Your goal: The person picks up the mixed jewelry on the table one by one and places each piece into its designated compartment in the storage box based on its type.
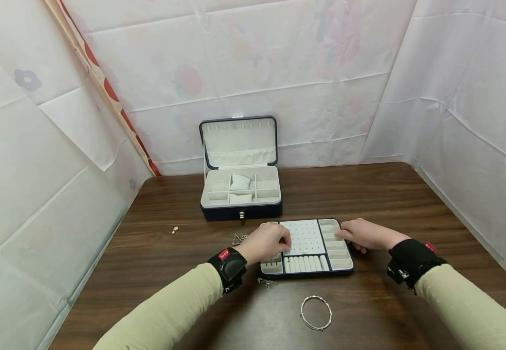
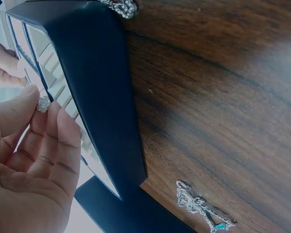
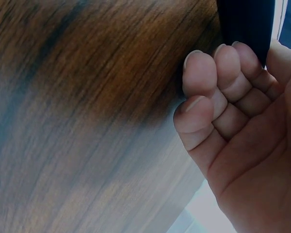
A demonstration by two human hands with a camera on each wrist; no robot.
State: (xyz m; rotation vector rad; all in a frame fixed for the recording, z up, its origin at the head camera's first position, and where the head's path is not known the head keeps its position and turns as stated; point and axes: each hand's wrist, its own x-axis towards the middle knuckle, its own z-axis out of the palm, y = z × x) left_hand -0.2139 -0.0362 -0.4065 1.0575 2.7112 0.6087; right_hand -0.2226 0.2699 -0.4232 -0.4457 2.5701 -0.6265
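Note:
My left hand is over the left part of a dark blue jewelry tray. Between thumb and fingertips it pinches a small sparkling, flower-shaped stud earring, close to the white panel dotted with holes. At the tray's right edge, my right hand grips the rim, its thumb on top and its fingers curled by the outer wall, as the right wrist view shows. White ring rolls line the tray's front middle.
An open jewelry box with compartments and small white cushions stands behind the tray. Chains lie by the tray's left side and front left corner. A silver bangle lies in front, and small pale pieces lie far left.

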